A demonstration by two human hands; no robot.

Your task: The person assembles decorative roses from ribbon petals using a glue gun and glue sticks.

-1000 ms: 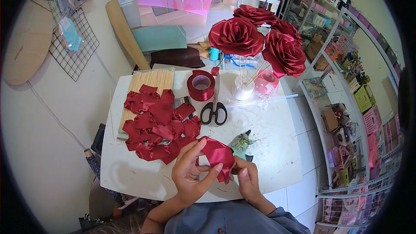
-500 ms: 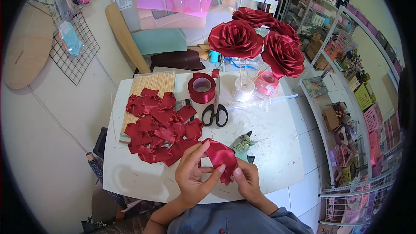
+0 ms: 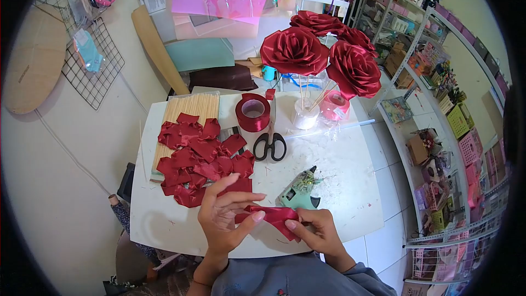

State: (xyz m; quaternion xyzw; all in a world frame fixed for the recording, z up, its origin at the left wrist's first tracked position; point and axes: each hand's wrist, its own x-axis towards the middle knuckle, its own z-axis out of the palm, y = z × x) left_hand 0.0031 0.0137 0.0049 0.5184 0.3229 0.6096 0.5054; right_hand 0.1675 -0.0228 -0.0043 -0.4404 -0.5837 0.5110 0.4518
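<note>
A piece of red satin ribbon [image 3: 276, 216] is stretched, folded, between my two hands above the front of the table. My right hand [image 3: 319, 231] pinches its right end between thumb and fingers. The thumb of my left hand [image 3: 222, 219] presses on the left end, while its index and middle fingers stick up, apart from the ribbon; the fingers beneath are partly hidden. Just beyond my hands lies a mint-green glue gun [image 3: 300, 191]. A pile of cut red ribbon pieces [image 3: 200, 156] is to the left, partly on a bundle of thin wooden sticks [image 3: 192, 104].
Black-handled scissors [image 3: 269, 147] lie mid-table below a roll of red ribbon [image 3: 253, 112]. Large red ribbon roses [image 3: 296, 52] stand on sticks in a white holder [image 3: 305, 115], beside a pink roll [image 3: 334, 105]. Loaded shelves [image 3: 433, 131] line the right side.
The ribbon piece has turned from upright to a flatter fold. My left index and middle fingers have lifted off it. My hands have lowered slightly, showing more of the glue gun.
</note>
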